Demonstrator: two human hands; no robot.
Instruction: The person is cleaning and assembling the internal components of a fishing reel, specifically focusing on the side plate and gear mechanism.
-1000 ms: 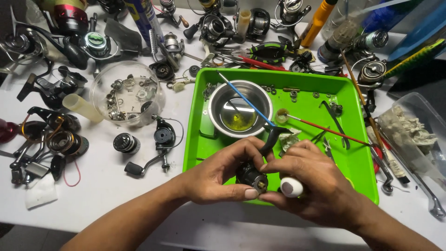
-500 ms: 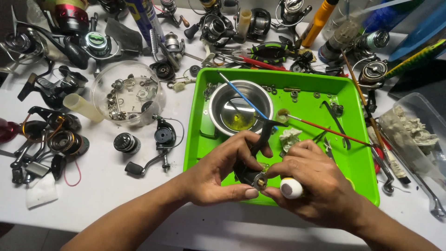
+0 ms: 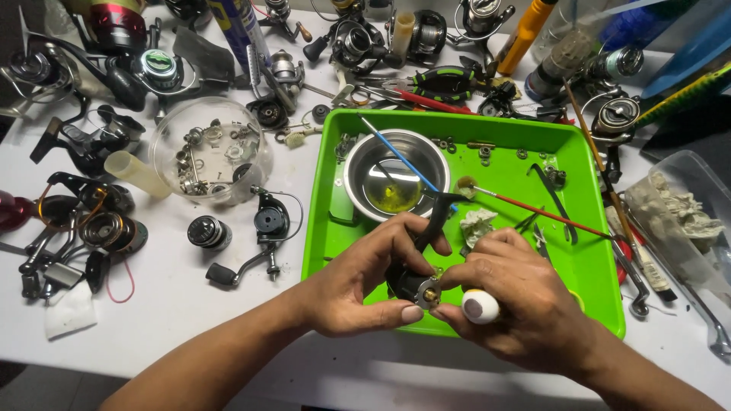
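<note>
White bench point(image 3: 175, 320), crowded along its far edge with fishing reels, spools, cans and loose tools; a green tray point(image 3: 601, 304) sits right of centre.

Head view: left hand point(image 3: 365, 278) is clenched round a dark reel body point(image 3: 407, 283), held over the tray's near edge. The reel's stem point(image 3: 435, 221) runs up and away from the person, toward a steel bowl point(image 3: 396, 179) holding yellowish liquid and a blue-handled brush point(image 3: 396, 156). Right hand point(image 3: 525, 304) lies just right of the reel body, touching it, fingertips pinched on a small brass part point(image 3: 432, 293) at its near face; a white-capped tool handle point(image 3: 480, 307) is tucked in the same grip. Both hands meet at the part; the right is the nearer to it.

Clear tub of small metal parts point(image 3: 209, 152) stands left of the tray. Red-handled brush point(image 3: 533, 211) lies across the tray.
</note>
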